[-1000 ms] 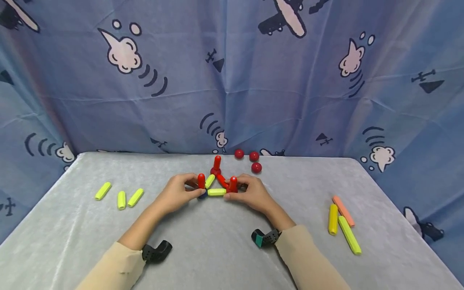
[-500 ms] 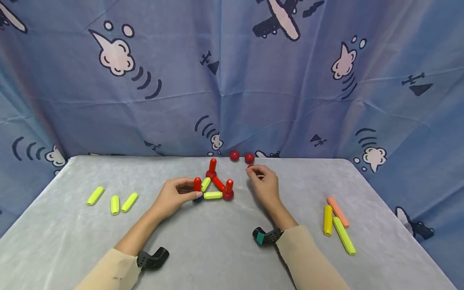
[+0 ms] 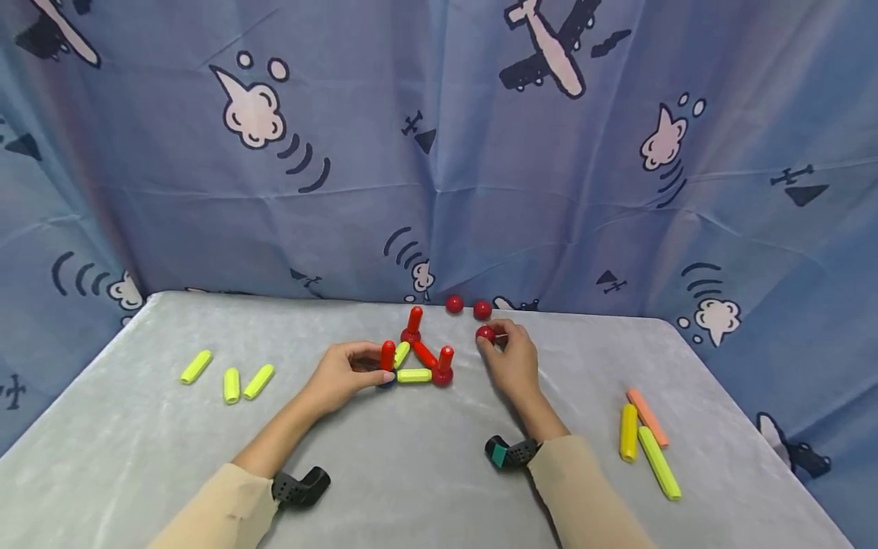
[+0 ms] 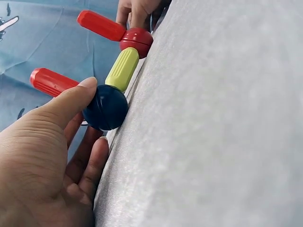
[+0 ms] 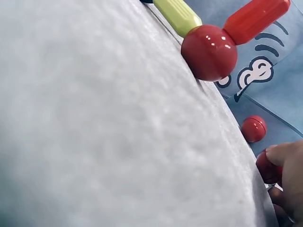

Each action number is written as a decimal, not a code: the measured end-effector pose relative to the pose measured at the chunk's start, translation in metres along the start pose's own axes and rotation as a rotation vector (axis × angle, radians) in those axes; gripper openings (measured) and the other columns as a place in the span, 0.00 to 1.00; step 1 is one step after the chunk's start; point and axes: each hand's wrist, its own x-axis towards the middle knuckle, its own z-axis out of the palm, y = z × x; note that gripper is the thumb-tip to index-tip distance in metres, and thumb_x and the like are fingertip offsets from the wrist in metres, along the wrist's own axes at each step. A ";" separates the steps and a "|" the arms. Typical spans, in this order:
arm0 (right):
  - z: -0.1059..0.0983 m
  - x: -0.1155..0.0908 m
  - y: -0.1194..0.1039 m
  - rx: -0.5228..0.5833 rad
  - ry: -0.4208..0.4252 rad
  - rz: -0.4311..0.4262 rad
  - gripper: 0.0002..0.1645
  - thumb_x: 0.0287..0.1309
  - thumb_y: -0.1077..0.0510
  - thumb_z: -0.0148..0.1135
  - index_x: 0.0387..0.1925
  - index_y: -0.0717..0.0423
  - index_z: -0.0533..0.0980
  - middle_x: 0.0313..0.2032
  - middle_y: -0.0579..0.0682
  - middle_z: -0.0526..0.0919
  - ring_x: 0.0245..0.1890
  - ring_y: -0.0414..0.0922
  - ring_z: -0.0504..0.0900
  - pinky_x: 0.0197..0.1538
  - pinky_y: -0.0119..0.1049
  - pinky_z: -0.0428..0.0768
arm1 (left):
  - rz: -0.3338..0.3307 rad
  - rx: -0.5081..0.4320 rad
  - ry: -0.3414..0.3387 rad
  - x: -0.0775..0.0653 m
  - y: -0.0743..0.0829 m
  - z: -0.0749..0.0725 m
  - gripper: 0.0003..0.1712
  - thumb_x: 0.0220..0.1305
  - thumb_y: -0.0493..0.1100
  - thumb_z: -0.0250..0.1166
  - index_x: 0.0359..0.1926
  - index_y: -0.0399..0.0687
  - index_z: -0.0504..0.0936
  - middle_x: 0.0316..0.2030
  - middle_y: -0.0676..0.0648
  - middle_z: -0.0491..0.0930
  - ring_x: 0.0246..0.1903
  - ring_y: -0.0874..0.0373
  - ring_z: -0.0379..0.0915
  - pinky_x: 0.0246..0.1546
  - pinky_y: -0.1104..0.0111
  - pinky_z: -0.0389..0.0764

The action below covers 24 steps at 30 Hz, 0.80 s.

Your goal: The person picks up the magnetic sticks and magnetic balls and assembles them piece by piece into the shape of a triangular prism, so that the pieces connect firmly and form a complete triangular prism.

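Note:
On the table stands a triangular frame of toy balls and rods. Its base has two yellow-green rods (image 3: pixel 414 376) and a red rod (image 3: pixel 425 354), and a red upright rod (image 3: pixel 414 319) rises from each corner ball. My left hand (image 3: pixel 351 375) holds the dark blue corner ball (image 4: pixel 106 108), thumb over it near the upright's foot, as the left wrist view shows. The front right corner ball (image 5: pixel 209 53) is red. To the right of the frame, my right hand (image 3: pixel 514 360) pinches a loose red ball (image 3: pixel 485 333) between thumb and fingers.
Two more red balls (image 3: pixel 454 304) lie by the table's back edge, before the patterned blue curtain (image 3: pixel 357 152). Three short yellow-green rods (image 3: pixel 232 385) lie at left. Far right are a yellow rod (image 3: pixel 628 433), an orange rod (image 3: pixel 648 417) and a longer yellow-green rod (image 3: pixel 660 463).
My right hand has let go of the frame's front right corner, moved right and back, and taken hold of a loose red ball. The left hand stays on the blue ball.

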 end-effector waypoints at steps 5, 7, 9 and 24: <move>0.000 0.004 -0.001 -0.040 -0.059 -0.010 0.20 0.65 0.56 0.65 0.56 0.62 0.79 0.44 0.63 0.81 0.47 0.56 0.81 0.54 0.50 0.76 | 0.006 0.008 0.000 0.002 0.000 -0.002 0.21 0.56 0.40 0.76 0.52 0.41 0.86 0.47 0.41 0.88 0.47 0.53 0.84 0.44 0.73 0.83; -0.006 0.006 -0.007 -0.040 -0.147 -0.002 0.21 0.68 0.55 0.63 0.58 0.62 0.78 0.47 0.62 0.81 0.49 0.56 0.80 0.56 0.49 0.77 | 0.002 0.009 -0.008 0.003 -0.001 -0.001 0.21 0.56 0.40 0.77 0.52 0.41 0.86 0.47 0.41 0.88 0.46 0.54 0.84 0.44 0.73 0.83; -0.017 0.009 -0.016 0.000 -0.223 0.011 0.21 0.69 0.55 0.62 0.59 0.61 0.77 0.50 0.62 0.81 0.51 0.56 0.81 0.58 0.49 0.79 | 0.001 0.009 -0.023 0.004 -0.001 0.001 0.22 0.56 0.40 0.77 0.52 0.42 0.86 0.47 0.41 0.88 0.47 0.55 0.84 0.44 0.73 0.83; -0.082 0.017 -0.089 0.203 -0.663 -0.241 0.21 0.62 0.56 0.70 0.57 0.52 0.80 0.52 0.53 0.85 0.51 0.50 0.85 0.54 0.44 0.86 | -0.010 0.018 -0.012 -0.001 -0.001 -0.001 0.21 0.57 0.41 0.76 0.52 0.42 0.86 0.49 0.41 0.87 0.47 0.54 0.84 0.44 0.73 0.83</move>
